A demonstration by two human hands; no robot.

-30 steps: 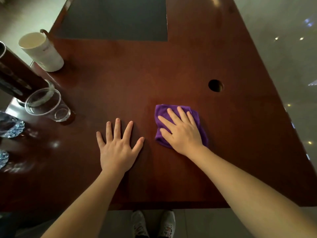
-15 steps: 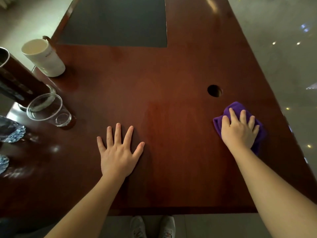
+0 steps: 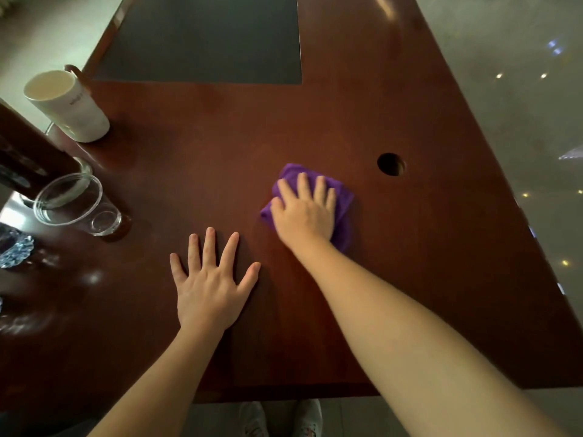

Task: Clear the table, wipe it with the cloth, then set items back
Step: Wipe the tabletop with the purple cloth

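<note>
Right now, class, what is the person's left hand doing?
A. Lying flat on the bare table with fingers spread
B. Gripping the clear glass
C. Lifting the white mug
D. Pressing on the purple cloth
A: the left hand lies flat with fingers spread on the table, while the right hand presses the purple cloth.

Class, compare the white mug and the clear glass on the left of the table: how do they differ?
The mug is opaque white; the glass is see-through. The mug stands farther from the person, the glass nearer. Both stand upright on the table, open mouths up.
</note>
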